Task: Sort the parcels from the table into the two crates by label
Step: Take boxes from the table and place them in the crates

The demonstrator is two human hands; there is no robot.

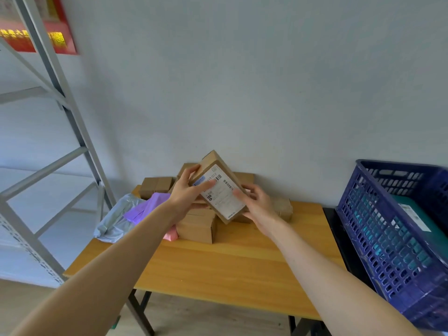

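Brown cardboard boxes [196, 226]: at least 6, stack partly hidden; plastic mailer bags [114, 219]: 3 (grey, purple, pink); blue perforated plastic crate [378, 238]: 1

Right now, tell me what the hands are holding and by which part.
One labelled cardboard parcel, in both hands. The left hand grips its upper left edge, thumb on the label; the right hand grips its lower right edge.

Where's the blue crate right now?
In the head view the blue crate sits at the far right, just beyond the right end of the wooden table.
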